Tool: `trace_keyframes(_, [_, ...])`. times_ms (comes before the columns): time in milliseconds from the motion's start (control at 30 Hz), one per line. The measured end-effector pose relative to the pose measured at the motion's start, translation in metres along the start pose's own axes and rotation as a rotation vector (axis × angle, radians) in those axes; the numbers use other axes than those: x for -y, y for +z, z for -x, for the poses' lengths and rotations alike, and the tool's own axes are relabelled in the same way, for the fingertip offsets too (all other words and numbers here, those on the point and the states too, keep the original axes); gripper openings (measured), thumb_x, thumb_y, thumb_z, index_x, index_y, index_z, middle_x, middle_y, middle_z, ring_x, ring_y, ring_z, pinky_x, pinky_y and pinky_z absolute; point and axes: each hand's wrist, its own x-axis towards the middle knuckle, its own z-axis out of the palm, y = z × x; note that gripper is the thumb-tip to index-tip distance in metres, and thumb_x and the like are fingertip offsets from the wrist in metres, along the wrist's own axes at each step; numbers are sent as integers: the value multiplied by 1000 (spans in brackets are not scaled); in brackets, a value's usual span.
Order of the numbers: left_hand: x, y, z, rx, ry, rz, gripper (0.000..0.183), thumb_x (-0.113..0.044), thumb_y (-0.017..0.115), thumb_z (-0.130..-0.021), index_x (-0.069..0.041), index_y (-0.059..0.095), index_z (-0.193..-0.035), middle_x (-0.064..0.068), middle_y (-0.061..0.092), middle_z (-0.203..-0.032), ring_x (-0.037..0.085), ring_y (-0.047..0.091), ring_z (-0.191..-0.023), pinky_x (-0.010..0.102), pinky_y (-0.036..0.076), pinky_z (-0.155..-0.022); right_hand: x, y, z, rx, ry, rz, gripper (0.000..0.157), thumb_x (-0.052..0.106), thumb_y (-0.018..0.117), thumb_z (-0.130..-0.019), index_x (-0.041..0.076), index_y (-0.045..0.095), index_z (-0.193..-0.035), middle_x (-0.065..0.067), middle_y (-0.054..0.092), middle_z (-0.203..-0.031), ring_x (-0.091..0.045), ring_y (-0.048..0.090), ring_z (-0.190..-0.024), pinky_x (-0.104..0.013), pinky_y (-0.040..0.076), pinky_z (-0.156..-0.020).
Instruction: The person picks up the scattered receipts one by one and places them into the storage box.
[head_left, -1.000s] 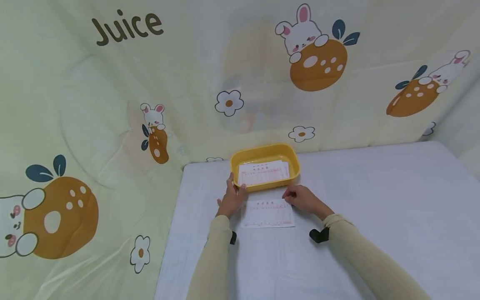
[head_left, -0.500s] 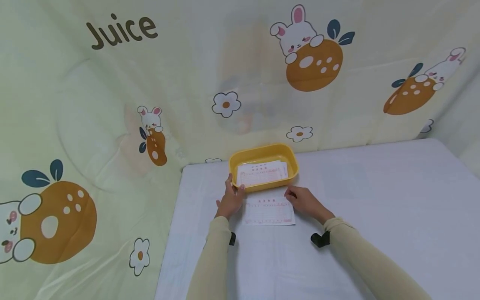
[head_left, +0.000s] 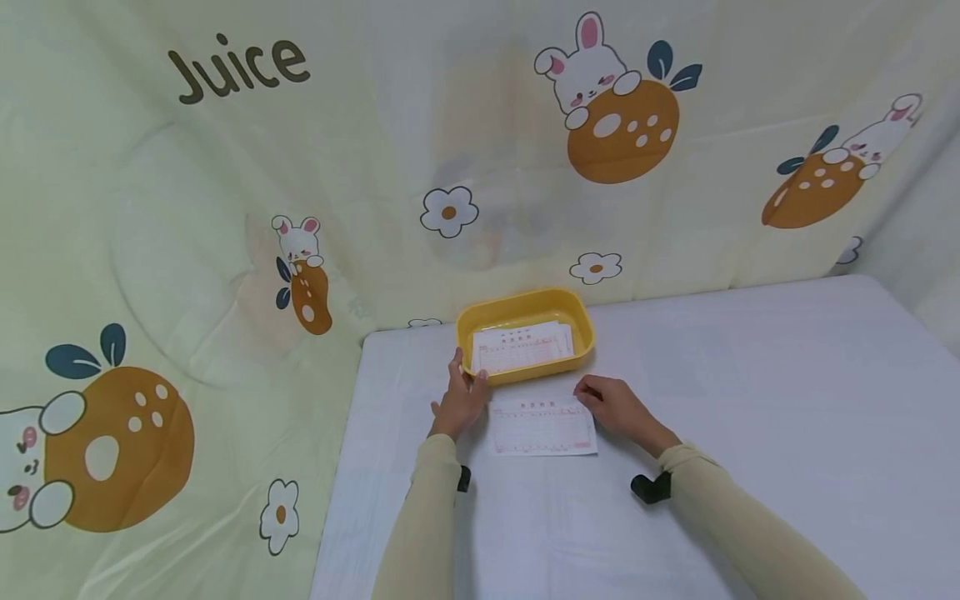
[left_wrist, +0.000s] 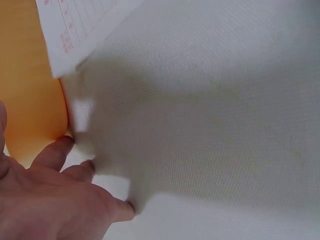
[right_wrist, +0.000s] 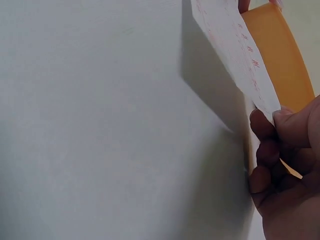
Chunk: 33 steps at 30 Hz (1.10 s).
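A paper slip [head_left: 543, 427] with red printed lines and characters is held just in front of the yellow tray [head_left: 583, 354]. My right hand [head_left: 618, 408] pinches the slip's far right corner between thumb and curled fingers; in the right wrist view the slip [right_wrist: 235, 50] tilts off the cloth and casts a shadow. My left hand [head_left: 459, 404] grips the tray's near left corner, thumb at the rim and a finger along the outer side. Several similar printed slips [head_left: 517, 346] lie stacked inside the tray.
A white cloth [head_left: 750, 400] covers the table. Behind it and on the left hangs a pale curtain [head_left: 360, 167] printed with rabbits and flowers. The tray stands near the table's back edge. Black wrist mounts [head_left: 651, 488] sit at both sleeves.
My right hand has drawn slightly right and toward me, and the pinched slip has shifted right with it. My left hand keeps its hold on the tray. The head view has turned a little.
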Motion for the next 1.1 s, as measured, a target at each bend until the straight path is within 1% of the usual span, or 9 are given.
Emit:
trace_keyframes(200, [1, 1, -1, -7, -5, -5, 77, -52, 47, -112, -28, 5, -172, 6, 37, -170, 40, 35, -155, 73, -5, -123, -2, -12, 9, -44, -24, 8, 11, 0, 62, -106, 4, 72, -106, -3, 68, -94, -21, 58, -84, -36, 52, -74])
trace_keyframes(400, [3, -1, 0, -6, 15, -2, 77, -53, 46, -112, -28, 6, -172, 5, 37, -170, 40, 35, -156, 73, -5, -123, 0, -27, 12, -66, -2, 4, 12, 1, 61, -107, 4, 73, -109, -4, 68, -96, -23, 57, -86, -36, 51, -75])
trace_keyframes(600, [2, -4, 6, 6, 37, 27, 76, -51, 47, -112, -27, 7, -173, 5, 34, -172, 42, 35, -155, 73, -6, -123, 9, -39, 12, -91, 16, -7, 11, 2, 62, -107, 3, 72, -111, -5, 67, -96, -24, 57, -87, -33, 51, -74])
trace_keyframes(767, [4, -4, 6, 5, 34, 31, 76, -50, 47, -112, -26, 7, -173, 7, 34, -172, 43, 35, -155, 74, -6, -122, 17, -49, -1, -102, 27, -23, 12, 4, 61, -108, 1, 72, -114, -9, 67, -97, -27, 57, -87, -32, 50, -71])
trace_keyframes(867, [5, -5, 7, 5, 34, 27, 76, -51, 47, -113, -26, 7, -172, 7, 35, -171, 42, 34, -155, 73, -6, -123, 22, -56, -11, -109, 22, -26, 14, 5, 61, -109, -1, 71, -117, -11, 68, -100, -28, 57, -89, -33, 51, -73])
trace_keyframes(1000, [3, -8, 10, 8, 54, 42, 76, -51, 46, -113, -25, 7, -172, 9, 37, -170, 42, 34, -155, 73, -7, -123, 30, -67, -28, -125, 8, -29, 16, 7, 59, -110, -1, 70, -119, -15, 69, -106, -31, 57, -93, -36, 53, -77])
trace_keyframes(1067, [2, -9, 11, 10, 65, 49, 76, -50, 46, -112, -24, 8, -172, 10, 38, -170, 43, 34, -155, 73, -6, -122, 32, -73, -38, -136, -3, -30, 17, 7, 59, -111, -2, 70, -120, -17, 70, -108, -32, 58, -94, -36, 53, -78])
trace_keyframes(1100, [1, -9, 12, 7, 74, 54, 76, -50, 46, -112, -24, 9, -172, 11, 39, -169, 45, 33, -155, 74, -5, -122, 34, -76, -42, -142, -8, -30, 18, 7, 58, -111, -2, 70, -120, -18, 70, -109, -32, 58, -95, -37, 53, -79])
